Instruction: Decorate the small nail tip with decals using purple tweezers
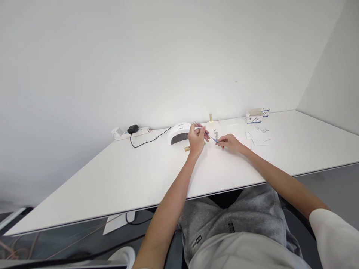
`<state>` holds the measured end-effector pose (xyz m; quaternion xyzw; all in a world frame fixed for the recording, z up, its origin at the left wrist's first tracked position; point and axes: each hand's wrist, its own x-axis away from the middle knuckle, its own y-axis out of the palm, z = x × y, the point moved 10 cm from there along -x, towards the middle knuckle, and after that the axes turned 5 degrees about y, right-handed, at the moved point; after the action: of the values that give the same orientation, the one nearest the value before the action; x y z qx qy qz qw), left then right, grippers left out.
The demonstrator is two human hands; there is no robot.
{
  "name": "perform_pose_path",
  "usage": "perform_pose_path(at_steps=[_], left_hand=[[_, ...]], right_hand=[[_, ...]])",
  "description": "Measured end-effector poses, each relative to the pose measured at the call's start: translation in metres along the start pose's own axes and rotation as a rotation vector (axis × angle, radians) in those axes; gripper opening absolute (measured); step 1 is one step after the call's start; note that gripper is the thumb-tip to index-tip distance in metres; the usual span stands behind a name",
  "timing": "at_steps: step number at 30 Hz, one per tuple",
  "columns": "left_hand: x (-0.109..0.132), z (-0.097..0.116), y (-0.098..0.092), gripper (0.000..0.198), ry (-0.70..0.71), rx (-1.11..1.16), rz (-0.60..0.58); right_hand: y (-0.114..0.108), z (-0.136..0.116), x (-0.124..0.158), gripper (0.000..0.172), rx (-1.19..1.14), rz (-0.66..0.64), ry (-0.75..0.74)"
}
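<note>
In the head view my left hand is closed around a slim purple tool, pen-like, slanting down to the right; its exact kind is too small to tell. The tool's lower end meets a small blue piece pinched in the fingertips of my right hand. Just behind that piece stands a small silvery holder, partly hidden. A gold-coloured stick-like item lies beside my left hand, partly covered by it. Behind the hands is a pale polish bottle with a gold cap.
A white nail lamp sits left of my hands, its cable running to a black adapter on a power strip. Small printed boxes stand at the back right, with paper sheets before them. The white table meets the wall.
</note>
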<state>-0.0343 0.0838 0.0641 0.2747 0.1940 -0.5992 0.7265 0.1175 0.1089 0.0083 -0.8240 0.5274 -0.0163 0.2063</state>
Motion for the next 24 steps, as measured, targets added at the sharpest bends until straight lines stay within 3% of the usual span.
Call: perform_pose_path(at_steps=[24], left_hand=[[0.0015, 0.0040, 0.0014, 0.034, 0.015, 0.016, -0.001]], right_hand=[[0.0046, 0.0053, -0.0022, 0.019, -0.049, -0.060, 0.017]])
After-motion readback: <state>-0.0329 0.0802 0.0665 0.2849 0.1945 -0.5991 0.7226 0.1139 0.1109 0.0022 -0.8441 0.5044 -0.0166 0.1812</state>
